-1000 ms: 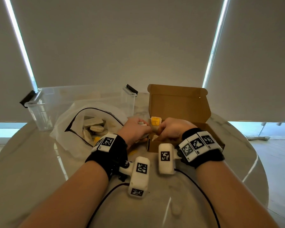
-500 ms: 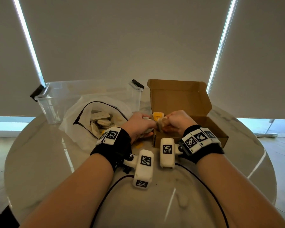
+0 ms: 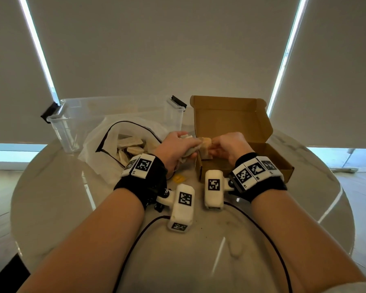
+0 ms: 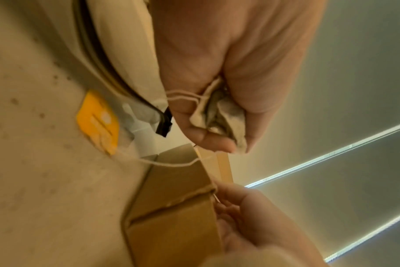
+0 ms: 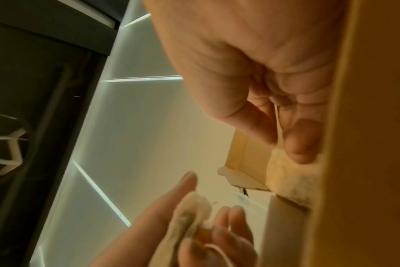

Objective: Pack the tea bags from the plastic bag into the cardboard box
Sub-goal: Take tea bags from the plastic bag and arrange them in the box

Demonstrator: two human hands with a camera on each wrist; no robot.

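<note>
While my knuckles block most of the head view, what my right hand point(image 3: 230, 144) pinches is hard to make out: a tea bag point(image 3: 205, 145) at the cardboard box's point(image 3: 270, 163) near-left corner, plus a thin string point(image 5: 278, 117) between thumb and finger. My left hand point(image 3: 175, 149) clenches a crumpled tea bag point(image 4: 222, 115), just left of the box. Its string point(image 4: 171, 163) trails to a yellow tag point(image 4: 98, 121) lying on the table point(image 3: 61, 197). Plastic bag point(image 3: 97, 140) sits further left with more bags inside, partly hidden by my wrist. Box floor is mostly out of sight.
</note>
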